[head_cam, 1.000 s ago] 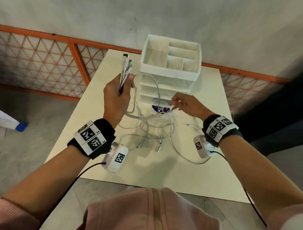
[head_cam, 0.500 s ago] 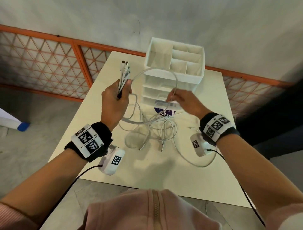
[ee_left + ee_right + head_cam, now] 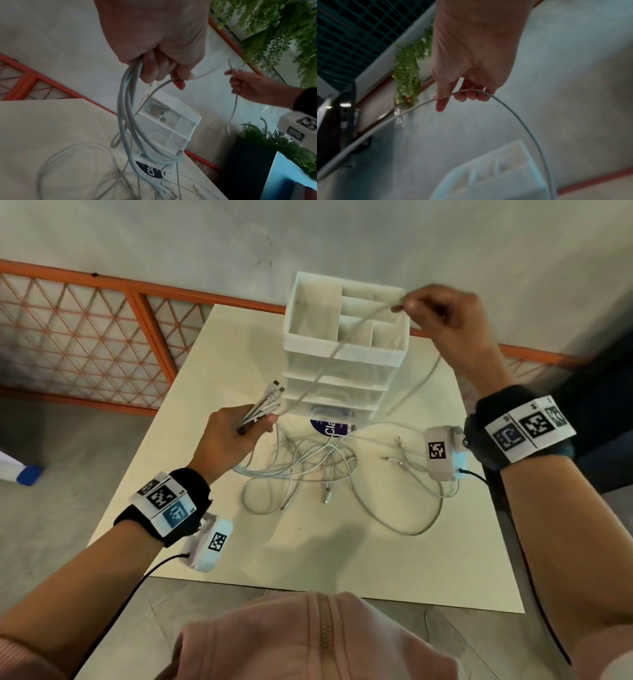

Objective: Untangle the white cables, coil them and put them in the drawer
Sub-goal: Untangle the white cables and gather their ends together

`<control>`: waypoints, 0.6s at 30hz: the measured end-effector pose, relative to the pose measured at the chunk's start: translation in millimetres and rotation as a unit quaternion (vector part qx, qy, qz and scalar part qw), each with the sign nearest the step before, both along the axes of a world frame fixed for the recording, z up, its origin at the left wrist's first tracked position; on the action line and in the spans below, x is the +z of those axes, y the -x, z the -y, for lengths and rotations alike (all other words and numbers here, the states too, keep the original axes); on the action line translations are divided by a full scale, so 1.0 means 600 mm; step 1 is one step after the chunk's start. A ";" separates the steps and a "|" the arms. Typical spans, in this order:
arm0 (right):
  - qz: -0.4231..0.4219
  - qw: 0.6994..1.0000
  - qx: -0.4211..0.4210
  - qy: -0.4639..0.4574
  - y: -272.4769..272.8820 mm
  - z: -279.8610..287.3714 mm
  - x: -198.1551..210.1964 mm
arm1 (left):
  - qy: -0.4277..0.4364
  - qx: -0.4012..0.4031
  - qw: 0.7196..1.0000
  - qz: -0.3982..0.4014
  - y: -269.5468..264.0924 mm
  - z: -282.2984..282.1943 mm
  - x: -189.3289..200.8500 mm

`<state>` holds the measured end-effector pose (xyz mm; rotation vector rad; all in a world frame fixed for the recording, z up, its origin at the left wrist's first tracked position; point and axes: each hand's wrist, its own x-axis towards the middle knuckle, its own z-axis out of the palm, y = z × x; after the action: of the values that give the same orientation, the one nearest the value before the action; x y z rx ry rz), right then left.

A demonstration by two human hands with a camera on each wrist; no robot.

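Several white cables lie tangled on the cream table in front of a white drawer unit. My left hand grips a bunch of cable ends, plugs pointing up and right; their strands hang from the fist in loops. My right hand is raised above the drawer unit's back right corner and pinches one white cable, which arches over its fingers. That cable runs down left to the bunch and down right to the table. The drawers look closed.
The drawer unit's top tray has open compartments. A blue-labelled clear box sits at the unit's foot. Loose plugs lie at the right. An orange lattice railing and grey wall stand behind; plants hang nearby.
My right hand has risen from the table front of the drawers up and to the right, drawing one cable out of the tangle. My left hand has lowered slightly and tilted the bunch rightward.
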<state>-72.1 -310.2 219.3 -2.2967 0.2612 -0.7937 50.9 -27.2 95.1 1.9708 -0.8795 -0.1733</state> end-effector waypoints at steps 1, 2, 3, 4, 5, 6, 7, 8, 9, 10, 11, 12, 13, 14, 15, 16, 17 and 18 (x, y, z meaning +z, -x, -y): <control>-0.026 1.000 -0.006 -0.016 0.013 0.010 -0.018 | -0.012 -0.019 0.999 -0.028 0.003 -0.003 0.004; -0.062 0.997 -0.016 -0.030 0.027 0.019 -0.040 | -0.025 -0.042 0.997 -0.064 0.006 -0.006 0.006; -0.111 0.993 -0.028 -0.039 0.040 0.028 -0.063 | -0.035 -0.065 0.991 -0.110 0.008 -0.008 0.008; -0.173 0.983 -0.047 -0.046 0.052 0.035 -0.089 | -0.042 -0.087 0.981 -0.167 0.011 -0.011 0.007; -0.240 0.967 -0.069 -0.052 0.064 0.042 -0.115 | -0.048 -0.106 0.968 -0.224 0.015 -0.015 0.006; -0.306 0.946 -0.091 -0.051 0.076 0.048 -0.144 | -0.053 -0.125 0.954 -0.268 0.019 -0.018 0.005; -0.363 0.924 -0.111 -0.039 0.084 0.054 -0.175 | -0.057 -0.145 0.943 -0.294 0.025 -0.022 0.002; -0.412 0.902 -0.126 -0.024 0.090 0.057 -0.200 | -0.057 -0.167 0.934 -0.311 0.030 -0.024 0.002; -0.455 0.881 -0.133 -0.010 0.091 0.057 -0.226 | -0.056 -0.189 0.925 -0.323 0.036 -0.027 0.004; -0.487 0.863 -0.133 0.005 0.088 0.054 -0.245 | -0.056 -0.209 0.918 -0.333 0.041 -0.028 0.006; -0.508 0.852 -0.127 0.018 0.082 0.048 -0.258 | -0.060 -0.222 0.912 -0.340 0.044 -0.028 0.009; -0.515 0.849 -0.114 0.029 0.073 0.038 -0.264 | -0.064 -0.225 0.908 -0.346 0.046 -0.030 0.010; -0.500 0.860 -0.098 0.037 0.062 0.026 -0.271 | -0.066 -0.225 0.905 -0.354 0.046 -0.031 0.011; -0.464 0.882 -0.082 0.034 0.051 0.013 -0.276 | -0.065 -0.226 0.903 -0.360 0.045 -0.031 0.011; -0.412 0.909 -0.060 0.021 0.039 -0.003 -0.280 | -0.063 -0.227 0.901 -0.364 0.044 -0.033 0.010; -0.359 0.933 -0.031 0.004 0.028 -0.020 -0.283 | -0.062 -0.227 0.900 -0.367 0.045 -0.034 0.010; -0.324 0.946 0.006 -0.008 0.016 -0.039 -0.288 | -0.061 -0.224 0.900 -0.368 0.047 -0.037 0.009; -0.313 0.949 0.045 -0.015 0.006 -0.059 -0.288 | -0.060 -0.224 0.899 -0.371 0.049 -0.037 0.009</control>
<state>-75.7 -274.7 46.7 -2.4518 0.4398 0.0102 21.7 -5.0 100.6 1.5645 -0.7883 -1.1861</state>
